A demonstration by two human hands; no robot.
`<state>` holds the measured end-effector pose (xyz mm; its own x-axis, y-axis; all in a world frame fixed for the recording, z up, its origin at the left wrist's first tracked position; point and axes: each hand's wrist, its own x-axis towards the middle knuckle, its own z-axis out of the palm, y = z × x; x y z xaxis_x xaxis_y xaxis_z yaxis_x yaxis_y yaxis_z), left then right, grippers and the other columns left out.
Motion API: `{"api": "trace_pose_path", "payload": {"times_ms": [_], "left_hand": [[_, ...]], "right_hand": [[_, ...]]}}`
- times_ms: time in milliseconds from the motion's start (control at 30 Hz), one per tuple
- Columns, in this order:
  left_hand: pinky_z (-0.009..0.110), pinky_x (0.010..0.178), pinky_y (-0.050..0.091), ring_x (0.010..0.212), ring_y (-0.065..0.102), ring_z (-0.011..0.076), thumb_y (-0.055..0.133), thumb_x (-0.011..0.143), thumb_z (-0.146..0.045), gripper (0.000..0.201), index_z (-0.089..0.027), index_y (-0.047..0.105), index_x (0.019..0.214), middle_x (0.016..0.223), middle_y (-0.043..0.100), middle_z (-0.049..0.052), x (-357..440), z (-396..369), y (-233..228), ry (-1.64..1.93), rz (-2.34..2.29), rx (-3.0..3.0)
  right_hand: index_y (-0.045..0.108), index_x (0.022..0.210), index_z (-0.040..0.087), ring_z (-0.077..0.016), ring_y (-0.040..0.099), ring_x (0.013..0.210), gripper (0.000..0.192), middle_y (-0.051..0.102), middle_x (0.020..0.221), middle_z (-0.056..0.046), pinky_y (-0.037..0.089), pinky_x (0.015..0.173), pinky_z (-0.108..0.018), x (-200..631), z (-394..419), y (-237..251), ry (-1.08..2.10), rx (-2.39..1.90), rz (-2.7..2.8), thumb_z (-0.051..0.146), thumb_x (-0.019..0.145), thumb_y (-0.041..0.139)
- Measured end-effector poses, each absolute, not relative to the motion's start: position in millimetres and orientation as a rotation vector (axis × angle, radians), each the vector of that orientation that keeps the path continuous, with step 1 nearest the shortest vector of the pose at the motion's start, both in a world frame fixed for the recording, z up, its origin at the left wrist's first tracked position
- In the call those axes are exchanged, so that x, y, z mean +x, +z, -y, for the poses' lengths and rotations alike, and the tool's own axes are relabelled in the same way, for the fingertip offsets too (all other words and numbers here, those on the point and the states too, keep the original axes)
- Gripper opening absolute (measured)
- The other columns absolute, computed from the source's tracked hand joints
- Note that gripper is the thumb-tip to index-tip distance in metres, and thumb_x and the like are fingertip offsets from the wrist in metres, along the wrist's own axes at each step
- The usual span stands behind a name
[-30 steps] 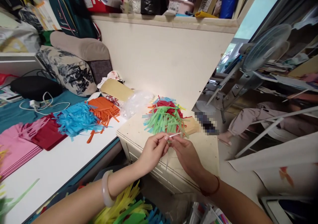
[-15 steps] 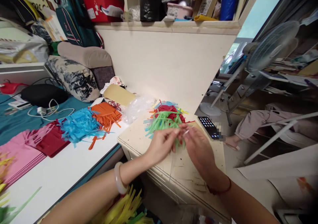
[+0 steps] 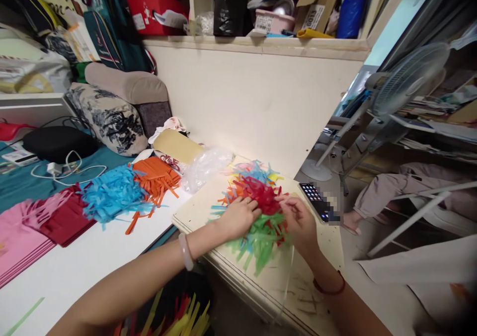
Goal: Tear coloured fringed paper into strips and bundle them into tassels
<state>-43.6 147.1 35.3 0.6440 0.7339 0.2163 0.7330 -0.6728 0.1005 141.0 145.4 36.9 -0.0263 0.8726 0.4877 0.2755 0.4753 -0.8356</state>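
A bundle of fringed paper strips (image 3: pixel 261 236), with red, green, blue and orange layers, lies on a small cream table (image 3: pixel 328 246). My left hand (image 3: pixel 238 217) presses down on the bundle's middle, fingers curled into the red strips. My right hand (image 3: pixel 298 221) is at the bundle's right side, fingertips pinched by the red paper. A thin clear strand (image 3: pixel 286 281) runs from that hand toward the table's near edge. A pale bangle is on my left wrist and a red cord on my right.
A phone (image 3: pixel 316 199) lies right of the bundle and a clear plastic bag (image 3: pixel 206 162) lies left of it. Orange (image 3: pixel 156 174), blue (image 3: pixel 112 194), dark red (image 3: pixel 67 219) and pink (image 3: pixel 18 239) paper stacks lie on a white board (image 3: pixel 74 266). A fan (image 3: pixel 406 77) and another person's legs (image 3: pixel 391 192) are at the right.
Both hands have come down from in front of the pile onto it. The bundle now lies nearer me, with red on top and green fanned toward the table's edge.
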Motion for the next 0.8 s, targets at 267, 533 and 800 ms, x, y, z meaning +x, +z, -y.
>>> {"api": "trace_pose_path", "payload": {"times_ms": [267, 533, 800], "left_hand": [[0.026, 0.080, 0.047, 0.086, 0.064, 0.0170, 0.040, 0.082, -0.011, 0.034, -0.014, 0.068, 0.102, 0.099, 0.071, 0.008, -97.3, -195.5, 84.6, 0.727, -1.440, 2.328], [0.026, 0.069, 0.049, 0.077, 0.066, 0.0213, 0.067, 0.061, -0.012, 0.029, -0.019, 0.071, 0.089, 0.084, 0.072, 0.006, -83.7, -216.8, 53.3, 0.338, -1.518, 2.383], [0.025, 0.070, 0.045, 0.076, 0.063, 0.0174, 0.050, 0.077, -0.016, 0.026, -0.014, 0.071, 0.093, 0.083, 0.071, 0.007, -119.2, -219.9, 88.4, 0.612, -1.752, 2.337]], "right_hand": [[0.059, 0.078, 0.021, -0.0253, 0.059, 0.109, 0.018, 0.061, 0.120, -0.011, 0.046, 0.084, -0.038, 138.9, -148.2, 30.2, 0.307, -1.123, 2.138, 0.026, 0.089, 0.046], [0.063, 0.082, 0.022, -0.0220, 0.064, 0.095, 0.020, 0.050, 0.138, -0.006, 0.047, 0.068, -0.032, 137.5, -149.6, 31.6, 0.121, -1.141, 2.356, 0.027, 0.091, 0.046], [0.061, 0.083, 0.020, -0.0218, 0.061, 0.085, 0.019, 0.067, 0.087, -0.009, 0.046, 0.077, -0.034, 158.1, -179.9, 40.5, -0.116, -1.149, 1.889, 0.026, 0.090, 0.044]]}}
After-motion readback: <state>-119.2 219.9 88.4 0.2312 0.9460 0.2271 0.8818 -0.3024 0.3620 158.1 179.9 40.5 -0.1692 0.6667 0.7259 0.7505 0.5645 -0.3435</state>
